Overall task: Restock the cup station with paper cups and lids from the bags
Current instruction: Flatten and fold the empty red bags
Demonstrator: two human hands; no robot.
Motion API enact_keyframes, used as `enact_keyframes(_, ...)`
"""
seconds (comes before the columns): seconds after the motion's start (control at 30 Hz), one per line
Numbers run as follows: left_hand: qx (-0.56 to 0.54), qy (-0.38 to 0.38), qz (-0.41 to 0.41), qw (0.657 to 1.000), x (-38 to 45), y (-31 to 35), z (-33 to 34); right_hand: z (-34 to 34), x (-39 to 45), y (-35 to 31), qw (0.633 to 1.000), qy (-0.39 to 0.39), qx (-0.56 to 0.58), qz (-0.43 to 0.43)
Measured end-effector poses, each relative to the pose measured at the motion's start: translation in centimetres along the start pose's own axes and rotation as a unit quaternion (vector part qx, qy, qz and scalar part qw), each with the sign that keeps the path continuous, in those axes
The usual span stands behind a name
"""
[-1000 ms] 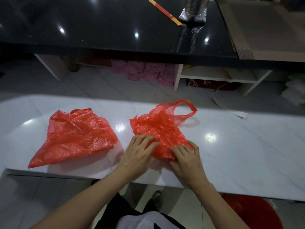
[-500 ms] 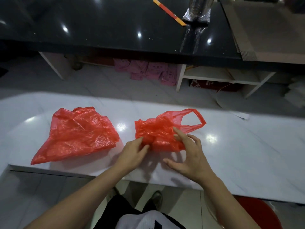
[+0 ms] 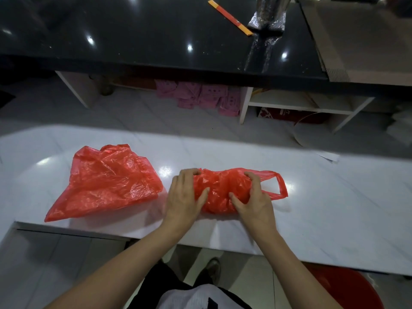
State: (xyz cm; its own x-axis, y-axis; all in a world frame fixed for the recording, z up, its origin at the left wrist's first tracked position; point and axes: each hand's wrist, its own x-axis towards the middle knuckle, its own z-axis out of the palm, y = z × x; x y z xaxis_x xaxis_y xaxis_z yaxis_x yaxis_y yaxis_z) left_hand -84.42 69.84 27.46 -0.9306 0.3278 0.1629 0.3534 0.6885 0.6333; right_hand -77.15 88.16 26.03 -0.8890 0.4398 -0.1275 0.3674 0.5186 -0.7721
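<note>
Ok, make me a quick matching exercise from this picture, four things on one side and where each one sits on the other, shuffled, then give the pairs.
Things:
1. crumpled red bag
2. flat red bag
3. orange strip
4. pink pieces

Places:
A. on the black counter
B. between both hands on the white table
C. under the black counter
D. on the white table, untouched

Pairs: 1-B, 2-D, 3-A, 4-C

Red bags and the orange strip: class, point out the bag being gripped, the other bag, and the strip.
gripped red bag (image 3: pixel 223 190), head view, crumpled middle
loose red bag (image 3: pixel 107 184), head view, flat middle
orange strip (image 3: pixel 230 17), head view, mid-length
</note>
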Motion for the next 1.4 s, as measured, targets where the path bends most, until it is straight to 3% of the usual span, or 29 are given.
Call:
enact_keyframes(0.07, 0.115, 0.056, 0.144, 0.981, 0.2, -0.1, 0.3, 0.2, 0.1, 0.1, 1.0, -0.002, -0.023, 0.006)
enact_keyframes(0.13, 0.182, 0.014, 0.238, 0.954, 0.2, -0.3, 0.3, 0.4, 0.4, 0.2, 0.999, 0.003, -0.045, 0.003)
enact_keyframes(0.17, 0.213, -0.032, 0.247, 0.945, 0.1, -0.6, 0.4, 0.4, 0.6, 0.3, 0.998, 0.007, -0.064, -0.008)
enact_keyframes(0.23, 0.257, -0.114, 0.21, 0.936, -0.1, -1.4, 0.7, 0.5, 0.8, 0.5, 0.987, 0.029, -0.145, -0.066)
enact_keyframes(0.33, 0.277, -0.198, 0.153, 0.928, 0.1, -2.0, 0.8, 0.3, 1.3, 0.3, 0.93, 0.077, -0.316, -0.17)
enact_keyframes(0.47, 0.265, -0.261, 0.122, 0.92, 0.7, -2.3, 1.0, 0.1, 2.8, -0.1, 0.874, 0.001, -0.421, -0.244)
enact_keyframes(0.63, 0.241, -0.276, 0.103, 0.925, 0.7, -2.6, 1.2, -0.7, 3.9, -0.4, 0.878, -0.114, -0.427, -0.185)
enact_keyframes(0.8, 0.254, -0.282, 0.112, 0.918, 0.7, -1.5, 0.3, -1.1, 4.3, -0.7, 0.891, -0.139, -0.408, -0.141)
enact_keyframes(1.07, 0.232, -0.128, 0.157, 0.952, -1.2, -1.9, -2.1, -0.2, 4.2, -1.7, 0.914, -0.117, -0.378, -0.093)
enact_keyframes(1.4, 0.283, 0.012, 0.002, 0.959, -3.1, -7.8, -9.9, 2.0, 4.8, -2.3, 0.947, -0.074, -0.308, -0.051)
